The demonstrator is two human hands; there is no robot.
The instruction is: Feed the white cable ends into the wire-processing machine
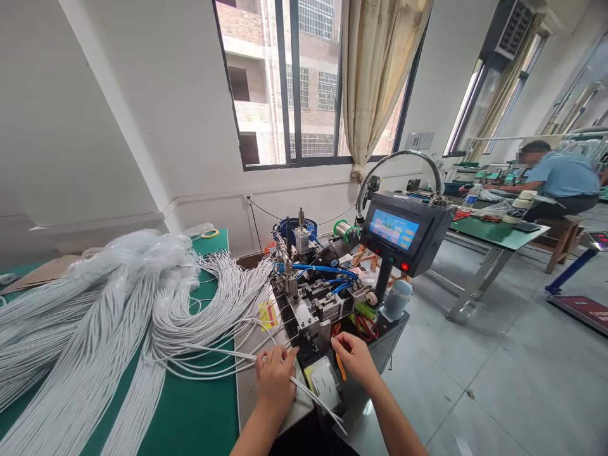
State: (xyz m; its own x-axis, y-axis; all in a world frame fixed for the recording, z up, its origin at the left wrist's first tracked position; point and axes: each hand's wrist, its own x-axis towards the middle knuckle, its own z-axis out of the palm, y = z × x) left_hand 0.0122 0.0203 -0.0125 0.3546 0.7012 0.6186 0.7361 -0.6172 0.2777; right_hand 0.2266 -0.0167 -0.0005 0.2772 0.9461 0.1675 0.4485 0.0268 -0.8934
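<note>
My left hand (pixel 275 377) is closed around a few thin white cables (pixel 319 400) at the front edge of the machine (pixel 308 313). Their free ends stick out past my fingers to the lower right. My right hand (pixel 354 356) is pinched at the machine's front, close to its metal head. Whatever lies between those fingertips is too small to make out. Just below the right hand are an orange handle (pixel 341 366) and a white rounded part (pixel 324 381) of the machine. A large bundle of white cables (pixel 204 320) lies to the left.
A green table (pixel 199 411) bears more cable bundles under plastic wrap (pixel 137 253). A control screen (pixel 394 229) stands at the machine's right, beside a plastic cup (pixel 397 299). Green-red tools (pixel 365 320) lie nearby. Far right, a person (pixel 563 171) sits at another table (pixel 503 231).
</note>
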